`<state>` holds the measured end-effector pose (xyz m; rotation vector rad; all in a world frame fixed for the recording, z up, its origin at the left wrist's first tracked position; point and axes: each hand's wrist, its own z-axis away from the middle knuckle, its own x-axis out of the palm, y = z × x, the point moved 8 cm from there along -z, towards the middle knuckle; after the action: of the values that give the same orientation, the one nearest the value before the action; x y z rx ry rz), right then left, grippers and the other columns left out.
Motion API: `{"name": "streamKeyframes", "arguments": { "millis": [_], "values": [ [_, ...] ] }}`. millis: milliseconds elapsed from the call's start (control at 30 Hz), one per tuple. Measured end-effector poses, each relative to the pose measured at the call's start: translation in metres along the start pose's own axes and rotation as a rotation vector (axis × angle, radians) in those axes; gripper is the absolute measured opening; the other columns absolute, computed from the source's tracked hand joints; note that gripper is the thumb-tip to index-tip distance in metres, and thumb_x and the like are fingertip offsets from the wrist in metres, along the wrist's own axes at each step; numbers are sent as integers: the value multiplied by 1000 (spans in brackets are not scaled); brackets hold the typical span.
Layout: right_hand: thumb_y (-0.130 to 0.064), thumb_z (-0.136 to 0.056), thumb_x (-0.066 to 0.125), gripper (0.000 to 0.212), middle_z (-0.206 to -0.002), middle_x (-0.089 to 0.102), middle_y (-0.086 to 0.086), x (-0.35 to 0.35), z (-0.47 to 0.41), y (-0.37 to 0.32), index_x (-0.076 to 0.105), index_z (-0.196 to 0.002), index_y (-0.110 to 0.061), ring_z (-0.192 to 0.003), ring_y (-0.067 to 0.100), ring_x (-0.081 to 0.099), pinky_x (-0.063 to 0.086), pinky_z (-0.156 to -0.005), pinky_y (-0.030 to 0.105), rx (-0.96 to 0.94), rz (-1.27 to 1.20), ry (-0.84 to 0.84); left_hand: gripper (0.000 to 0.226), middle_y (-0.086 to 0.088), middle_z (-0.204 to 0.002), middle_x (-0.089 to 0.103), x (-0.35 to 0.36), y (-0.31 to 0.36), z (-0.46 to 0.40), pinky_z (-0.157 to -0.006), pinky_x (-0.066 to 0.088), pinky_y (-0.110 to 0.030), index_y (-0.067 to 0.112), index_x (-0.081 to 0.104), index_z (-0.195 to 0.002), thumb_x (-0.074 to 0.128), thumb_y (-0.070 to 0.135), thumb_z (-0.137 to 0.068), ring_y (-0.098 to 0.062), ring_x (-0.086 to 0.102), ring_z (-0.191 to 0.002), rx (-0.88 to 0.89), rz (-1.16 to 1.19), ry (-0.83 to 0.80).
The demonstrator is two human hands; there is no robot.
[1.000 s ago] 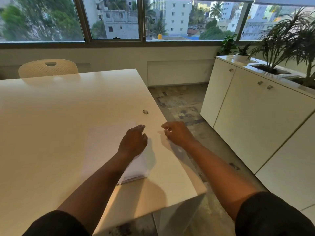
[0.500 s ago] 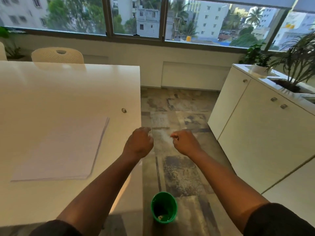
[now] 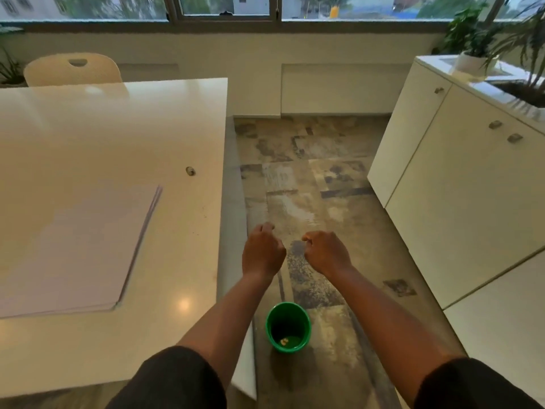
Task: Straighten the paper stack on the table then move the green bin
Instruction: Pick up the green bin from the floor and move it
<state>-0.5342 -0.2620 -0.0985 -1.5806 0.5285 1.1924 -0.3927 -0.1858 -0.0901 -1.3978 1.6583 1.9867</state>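
Observation:
A squared-up stack of white paper (image 3: 76,252) lies flat on the white table (image 3: 112,128), near its front. A small round green bin (image 3: 288,326) stands on the floor just right of the table's corner, with a bit of scrap at its bottom. My left hand (image 3: 261,250) and my right hand (image 3: 326,250) hover side by side in the air above the floor, beyond the bin. Both hang with loosely curled fingers and hold nothing. Neither hand touches the paper or the bin.
A small round hole (image 3: 190,171) sits in the table near its right edge. White cabinets (image 3: 460,184) with potted plants (image 3: 472,33) on top line the right side. A cream chair (image 3: 73,69) stands behind the table. Patterned floor (image 3: 309,178) runs between table and cabinets.
Both hands left the paper stack and swung right, off the table, over the floor. The view turned right and down, bringing the green bin into sight.

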Motion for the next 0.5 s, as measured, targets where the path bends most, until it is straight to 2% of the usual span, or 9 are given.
{"name": "streamKeyframes", "arguments": {
  "millis": [200, 400, 500],
  "values": [
    [-15, -88, 47, 33, -108, 71, 9, 40, -11, 56, 70, -111, -19, -94, 29, 67, 53, -77, 35, 33, -10, -60, 36, -12, -129, 60, 63, -34, 0, -92, 52, -40, 8, 59, -128, 50, 10, -94, -31, 59, -114, -17, -60, -64],
    [-13, -88, 50, 22, -92, 70, 16, 110, -34, 128, 70, -93, -5, -83, 28, 65, 53, -73, 36, 59, -134, -121, 34, -12, -127, 58, 148, -76, -4, -93, 50, -37, 10, 58, -128, 48, 14, -96, -31, 58, -110, -106, -31, -137],
    [-12, -88, 50, 22, -96, 69, 17, 165, -48, 172, 69, -95, -4, -91, 30, 63, 53, -79, 39, 86, -154, -172, 28, -12, -118, 62, 199, -113, -14, -89, 51, -38, 9, 61, -120, 47, 14, -96, -29, 59, -103, -141, -10, -144]
  ]
}}
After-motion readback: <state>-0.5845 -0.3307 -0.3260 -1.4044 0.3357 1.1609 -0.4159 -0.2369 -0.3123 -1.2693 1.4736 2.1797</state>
